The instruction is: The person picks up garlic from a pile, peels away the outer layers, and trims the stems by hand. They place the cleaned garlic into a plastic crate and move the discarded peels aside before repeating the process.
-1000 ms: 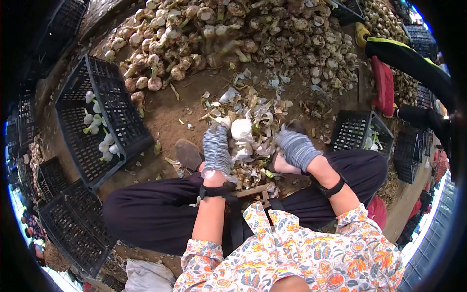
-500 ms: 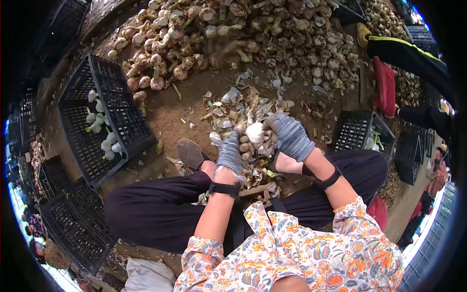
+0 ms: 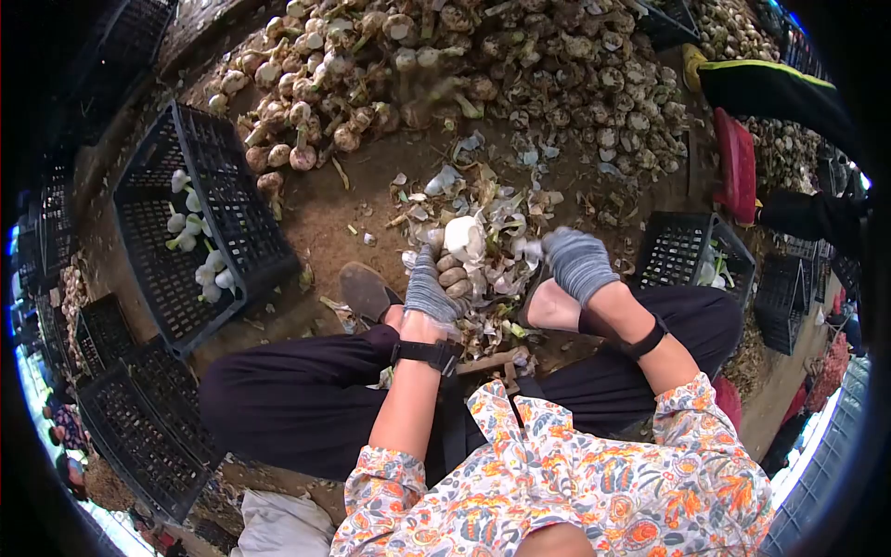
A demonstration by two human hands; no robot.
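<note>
A white, peeled-looking garlic bulb [image 3: 464,239] sits in the fingers of my left hand [image 3: 432,286], which is closed around it; bare fingertips show beyond the grey glove. To its right, my right hand [image 3: 577,265] is apart from the bulb, its gloved fingers curled together. A blurred pale scrap of garlic skin [image 3: 531,249] shows at those fingertips. Under and around both hands lies a heap of loose garlic skins [image 3: 492,200] on the dirt floor, between my feet.
A large pile of untrimmed garlic [image 3: 418,65] rises ahead. On the left, a tilted black crate [image 3: 227,200] holds several white bulbs; another black crate [image 3: 673,246] stands at right. A person's leg [image 3: 775,97] and a red stool-like object [image 3: 735,167] are at upper right.
My right hand has pulled away from the bulb, to the right. The bulb in my left hand has shifted slightly left and up, and more of its white surface shows.
</note>
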